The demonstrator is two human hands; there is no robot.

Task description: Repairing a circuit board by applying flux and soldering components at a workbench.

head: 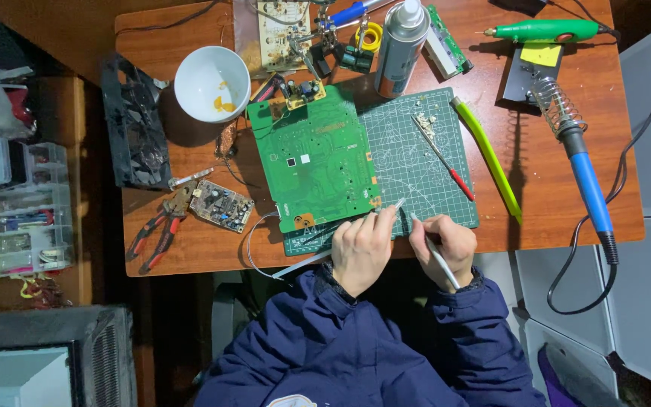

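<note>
My left hand (pixel 361 249) rests at the near edge of the green cutting mat (pixel 423 169), closed around a small silvery tool (pixel 396 206) whose tip points toward the large green circuit board (pixel 314 162). My right hand (pixel 446 245) grips a thin white pen-like tool (pixel 435 252), tip down on the mat beside the left hand. Both wrists wear dark blue jacket sleeves. A red-handled pick (pixel 444 158) lies on the mat just beyond my hands.
A blue-handled soldering iron (pixel 585 177) sits in its coil stand at right. A yellow-green stick (pixel 489 158), spray can (pixel 401 45), white bowl (pixel 211 83), small circuit board (pixel 221 205), red pliers (pixel 156 234) and a green rotary tool (pixel 544 30) lie around the wooden table (pixel 190 256).
</note>
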